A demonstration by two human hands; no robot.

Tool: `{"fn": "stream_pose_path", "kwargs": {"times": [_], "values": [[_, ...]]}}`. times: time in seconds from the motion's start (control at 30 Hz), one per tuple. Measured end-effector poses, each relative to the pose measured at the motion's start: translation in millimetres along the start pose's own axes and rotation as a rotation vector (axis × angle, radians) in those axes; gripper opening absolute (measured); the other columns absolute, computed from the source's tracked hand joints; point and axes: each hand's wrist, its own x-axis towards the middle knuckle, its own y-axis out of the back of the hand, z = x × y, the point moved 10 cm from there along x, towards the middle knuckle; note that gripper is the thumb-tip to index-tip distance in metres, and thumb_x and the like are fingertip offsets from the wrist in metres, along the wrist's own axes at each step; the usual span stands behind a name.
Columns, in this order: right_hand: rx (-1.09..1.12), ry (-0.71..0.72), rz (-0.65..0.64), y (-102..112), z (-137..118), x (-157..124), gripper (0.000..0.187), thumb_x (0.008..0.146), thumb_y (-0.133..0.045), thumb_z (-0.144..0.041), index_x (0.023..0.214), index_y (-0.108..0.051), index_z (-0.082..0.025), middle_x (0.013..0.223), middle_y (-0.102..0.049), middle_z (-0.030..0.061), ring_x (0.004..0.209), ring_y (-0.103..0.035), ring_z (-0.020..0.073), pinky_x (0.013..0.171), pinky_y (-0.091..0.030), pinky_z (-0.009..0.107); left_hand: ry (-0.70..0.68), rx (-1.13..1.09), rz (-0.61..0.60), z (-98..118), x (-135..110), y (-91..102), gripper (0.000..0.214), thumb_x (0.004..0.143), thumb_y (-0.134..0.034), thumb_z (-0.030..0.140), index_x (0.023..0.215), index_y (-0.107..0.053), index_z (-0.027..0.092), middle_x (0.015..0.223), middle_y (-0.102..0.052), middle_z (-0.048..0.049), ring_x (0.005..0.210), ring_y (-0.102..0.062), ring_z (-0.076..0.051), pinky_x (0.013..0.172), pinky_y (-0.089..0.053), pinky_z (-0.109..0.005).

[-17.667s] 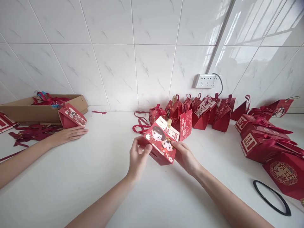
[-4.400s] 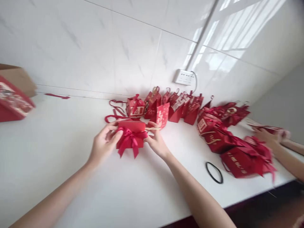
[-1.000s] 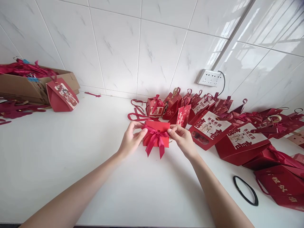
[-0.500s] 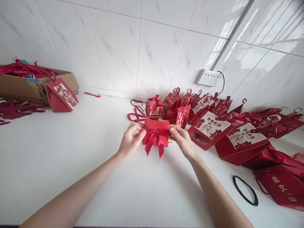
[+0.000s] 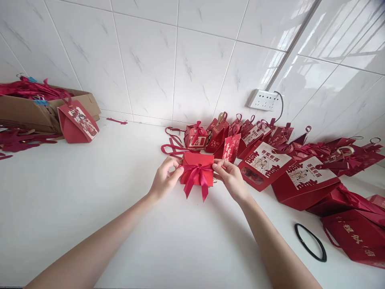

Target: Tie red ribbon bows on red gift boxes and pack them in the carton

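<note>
Red gift box (image 5: 191, 159) with satin bow (image 5: 198, 170), held between two hands over the white counter (image 5: 168, 249).
Left hand (image 5: 166, 178) closed on the left edge, right hand (image 5: 232, 180) on the right; behind stands a ribbon-topped favour box (image 5: 197, 141).

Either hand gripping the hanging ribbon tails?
No, the ribbon tails hang free in front of the red package, between left hand and right hand.
</note>
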Motion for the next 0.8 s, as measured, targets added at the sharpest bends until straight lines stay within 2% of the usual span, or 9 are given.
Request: {"fn": "stream_pose_path", "kwargs": {"times": [0.17, 0.33, 0.6, 0.73, 0.8], "values": [[0.070, -0.024, 0.002, 2.5, 5.5, 1.7, 0.036, 0.072, -0.071, -0.042, 0.059, -0.048, -0.017, 0.112, -0.060, 0.0069, 0.084, -0.059, 0.0175, 0.069, -0.049, 0.032, -0.016, 0.013, -0.008, -0.4, 0.1, -0.9, 0.025, 0.078, -0.052, 0.032, 0.061, -0.040, 0.019, 0.087, -0.049, -0.0015, 0.064, -0.047, -0.011, 0.046, -0.036, -0.023], [0.102, -0.038, 0.017, 1.4, 7.7, 2.1, 0.038, 0.070, -0.072, -0.042, 0.057, -0.046, -0.017, 0.104, -0.063, 0.0065, 0.078, -0.058, 0.0159, 0.065, -0.050, 0.030, -0.026, 0.020, -0.021, -2.8, -0.7, -2.1, 0.024, 0.080, -0.051, 0.032, 0.063, -0.041, 0.019, 0.087, -0.048, -0.0010, 0.062, -0.045, -0.010, 0.046, -0.035, -0.023], [0.004, -0.002, 0.031, 4.2, 4.8, 1.7, 0.039, 0.069, -0.072, -0.047, 0.062, -0.047, -0.018, 0.109, -0.062, 0.0069, 0.086, -0.060, 0.0188, 0.072, -0.051, 0.032, 0.020, -0.039, -0.023, 0.1, -1.0, -2.3, 0.024, 0.075, -0.056, 0.034, 0.062, -0.043, 0.019, 0.085, -0.049, -0.0007, 0.057, -0.046, -0.008, 0.044, -0.037, -0.022], [-0.015, 0.007, 0.027, 4.2, 2.7, 1.0, 0.039, 0.068, -0.072, -0.049, 0.063, -0.047, -0.019, 0.110, -0.062, 0.0068, 0.083, -0.060, 0.0177, 0.070, -0.050, 0.031, 0.088, -0.086, -0.067, -3.8, -3.4, -6.1, 0.024, 0.075, -0.058, 0.041, 0.077, -0.048, 0.019, 0.080, -0.054, 0.0006, 0.056, -0.050, -0.009, 0.049, -0.043, -0.023], [-0.019, 0.009, 0.016, 2.8, 2.3, 1.3, 0.038, 0.070, -0.071, -0.048, 0.063, -0.047, -0.019, 0.110, -0.062, 0.0066, 0.082, -0.060, 0.0173, 0.069, -0.050, 0.030, 0.108, -0.107, -0.058, -6.4, -3.3, -6.3, 0.027, 0.075, -0.059, 0.041, 0.088, -0.048, 0.020, 0.085, -0.057, 0.0001, 0.063, -0.056, -0.011, 0.055, -0.047, -0.024]]}}
